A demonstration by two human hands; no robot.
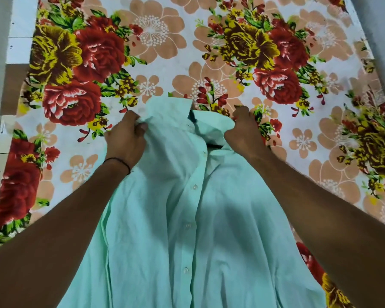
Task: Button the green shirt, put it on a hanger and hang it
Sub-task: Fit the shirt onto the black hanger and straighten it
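Green shirt (buttons up) trails nearward from its shoulders, each gripped by left hand and right hand.

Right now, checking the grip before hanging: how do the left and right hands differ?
The left hand has a black band at its wrist; the right hand's wrist is bare. The left hand pinches cloth by the raised collar flap; the right hand holds the folded-down side. Both grip the green shirt beside its collar.

The green shirt is thin, matt, creased cloth; the bedsheet is matt printed fabric.
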